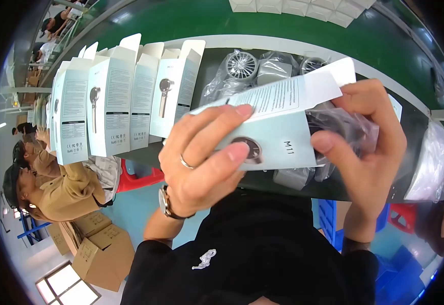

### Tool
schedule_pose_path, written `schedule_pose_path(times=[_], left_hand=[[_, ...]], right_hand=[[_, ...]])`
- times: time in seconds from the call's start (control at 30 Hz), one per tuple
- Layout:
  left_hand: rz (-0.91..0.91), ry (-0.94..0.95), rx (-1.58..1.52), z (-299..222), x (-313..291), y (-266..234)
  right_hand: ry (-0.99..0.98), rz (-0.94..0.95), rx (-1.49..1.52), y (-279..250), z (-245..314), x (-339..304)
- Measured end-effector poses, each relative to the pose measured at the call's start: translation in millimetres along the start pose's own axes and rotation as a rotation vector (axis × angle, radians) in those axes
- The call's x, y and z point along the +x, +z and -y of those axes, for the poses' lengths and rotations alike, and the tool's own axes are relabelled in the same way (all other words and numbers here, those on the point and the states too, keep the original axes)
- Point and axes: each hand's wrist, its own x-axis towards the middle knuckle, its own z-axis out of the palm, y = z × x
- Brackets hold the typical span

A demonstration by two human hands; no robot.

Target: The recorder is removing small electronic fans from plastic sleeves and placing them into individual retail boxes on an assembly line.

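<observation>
My left hand, with a ring and a wristwatch, grips a light blue carton printed with a small fan picture. The carton lies tilted in front of me, its open end and white flap toward the right. My right hand curls round a clear plastic bag at that opening, its upper fingers by the flap and its thumb at the carton's edge. Something dark or grey shows through the bag; its inner part is hidden by the carton. Behind the carton lie bagged grey handheld fans.
Several similar cartons stand upright with open tops at the left of the dark table. White plastic bags are piled at the right. A co-worker sits at the left, near a red stool and brown cardboard boxes. White trays lie beyond.
</observation>
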Motion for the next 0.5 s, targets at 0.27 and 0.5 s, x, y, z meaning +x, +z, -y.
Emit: schedule_pose_path(times=[0.27,0.5], left_hand=[[0.748,-0.729,-0.733,-21.9,17.5,-31.8],[0.483,-0.994,-1.171,-36.0,-11.5,-7.1]], right_hand=[[-0.021,0.169,0.214,-2.8,-0.2,4.3],[0.012,0.626,0.118,-13.4,-17.9,15.2]])
